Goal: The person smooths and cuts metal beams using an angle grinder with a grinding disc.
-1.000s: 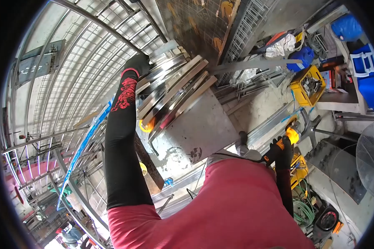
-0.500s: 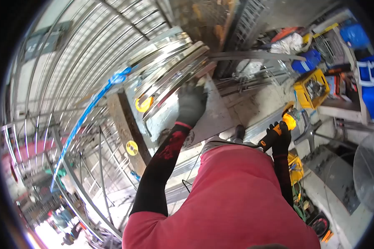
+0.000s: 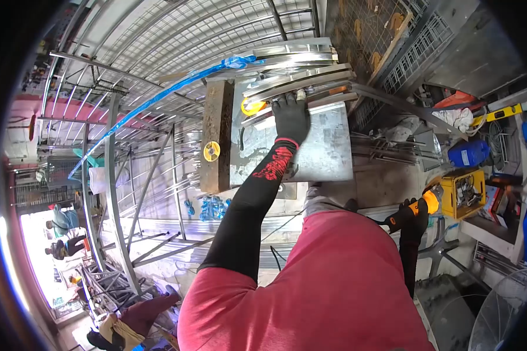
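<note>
My left hand (image 3: 291,120), in a dark glove, reaches over a metal-topped table (image 3: 328,155) to the near edge of the stacked metal bars (image 3: 298,82). Its fingers are bent, with a small pale piece at the fingertips that I cannot make out. A round yellow item (image 3: 252,107) lies just left of them. Out to the right, my right hand (image 3: 414,219), also gloved, is closed around the body of an angle grinder (image 3: 401,217). The grinder's orange-yellow head (image 3: 432,200) points up and right, away from the table.
A rusty steel beam (image 3: 218,175) bearing a yellow disc (image 3: 211,151) borders the table's left side. Blue wrapping (image 3: 175,88) stretches across the metal frames. At right are a yellow crate (image 3: 449,199) and a fan (image 3: 503,310). Another person (image 3: 140,322) is at lower left.
The view has swung, so the table and bars appear farther right and more level. My left hand has moved along the bars toward the yellow item. My right hand still holds the grinder.
</note>
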`<state>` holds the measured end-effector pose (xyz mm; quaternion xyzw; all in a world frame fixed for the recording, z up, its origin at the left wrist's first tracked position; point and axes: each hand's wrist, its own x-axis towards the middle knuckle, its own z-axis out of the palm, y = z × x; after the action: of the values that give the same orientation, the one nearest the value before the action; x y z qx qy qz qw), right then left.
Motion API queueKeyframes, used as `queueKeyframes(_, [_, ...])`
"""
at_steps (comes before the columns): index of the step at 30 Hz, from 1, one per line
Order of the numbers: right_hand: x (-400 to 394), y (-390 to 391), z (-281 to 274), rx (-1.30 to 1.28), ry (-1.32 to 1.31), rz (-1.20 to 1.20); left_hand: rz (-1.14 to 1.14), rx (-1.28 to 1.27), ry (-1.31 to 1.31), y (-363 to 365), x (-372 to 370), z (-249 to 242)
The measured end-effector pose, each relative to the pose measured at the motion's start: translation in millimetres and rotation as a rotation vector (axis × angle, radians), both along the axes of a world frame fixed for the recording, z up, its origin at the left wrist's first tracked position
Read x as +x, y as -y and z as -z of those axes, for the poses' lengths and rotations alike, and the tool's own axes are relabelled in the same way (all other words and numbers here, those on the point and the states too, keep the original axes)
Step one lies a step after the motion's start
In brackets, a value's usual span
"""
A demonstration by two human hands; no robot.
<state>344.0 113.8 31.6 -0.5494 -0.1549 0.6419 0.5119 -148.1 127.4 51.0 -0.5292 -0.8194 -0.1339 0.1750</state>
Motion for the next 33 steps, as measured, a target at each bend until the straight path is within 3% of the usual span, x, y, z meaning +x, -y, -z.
queueKeyframes(2, [10, -4, 4, 0.005, -0.033, -0.073, 0.004, 0.021, -0.061, -3, -7, -1])
queueKeyframes(4, [15, -4, 3, 0.007, -0.003, -0.074, 0.034, -0.122, 0.036, -2, -6, -16])
queueKeyframes(8, [22, -4, 4, 0.074, 0.035, -0.119, 0.108, -0.134, 0.089, 10, 7, -38])
queueKeyframes(10, [30, -5, 10, 0.099, 0.001, -0.133, 0.092, -0.111, 0.093, 18, 15, -48])
queueKeyframes(12, [41, -4, 28, 0.121, -0.028, -0.149, 0.151, 0.127, 0.171, 38, 28, -79])
queueKeyframes(14, [61, -5, 67, 0.461, 0.360, -0.378, 0.003, 0.253, 0.373, 57, 47, -110])
queueKeyframes(15, [60, -2, 56, 0.649, 0.831, -0.534, 0.016, 0.393, 0.678, 69, 60, -133])
queueKeyframes(16, [46, 3, 35, 0.645, 0.833, -0.530, -0.055, 0.470, 0.637, 76, 58, -132])
queueKeyframes(18, [15, 11, -6, 0.217, 0.277, -0.117, -0.114, 0.635, 0.779, 85, 33, -115])
queueKeyframes(19, [29, 15, 23, 0.487, 0.607, -0.345, -0.117, 0.711, 1.073, 90, 27, -112])
queueKeyframes(21, [28, 19, 16, 0.526, 0.641, -0.348, -0.045, 0.850, 1.570, 100, 32, -98])
queueKeyframes(22, [24, 18, 11, 0.575, 0.671, -0.345, 0.012, 1.122, 2.018, 99, 35, -82])
queueKeyframes(23, [23, 17, 11, 0.312, 0.309, -0.281, 0.085, 0.995, 1.863, 104, 33, -52])
queueKeyframes(24, [28, 13, 17, 0.303, 0.310, -0.279, 0.153, 0.866, 1.707, 112, 29, -18])
queueKeyframes(25, [38, 7, 29, 0.222, 0.105, -0.295, 0.218, 0.685, 2.429, 131, 6, 13])
queueKeyframes(26, [49, 3, 40, 0.141, -0.101, -0.308, -0.033, 1.123, 2.256, 114, 50, 15])
queueKeyframes(27, [57, 4, 49, 0.132, -0.102, -0.315, -0.066, 1.156, 2.293, 114, 61, 39])
queueKeyframes(28, [62, 4, 56, 0.467, 0.497, -0.471, -0.099, 1.200, 2.322, 119, 67, 62])
queueKeyframes(29, [64, 3, 63, 0.811, 1.099, -0.601, -0.184, 0.868, 1.752, 123, 88, 70])
queueKeyframes(30, [63, 3, 67, 0.825, 1.083, -0.618, -0.250, 0.539, 1.177, 128, 112, 67])
queueKeyframes(32, [62, 4, 74, 0.537, 0.384, -0.456, -0.544, -0.060, 0.629, 128, 141, 32])
queueKeyframes(33, [59, 4, 78, 0.533, 0.381, -0.464, -0.512, -0.124, 0.686, 126, 152, -2])
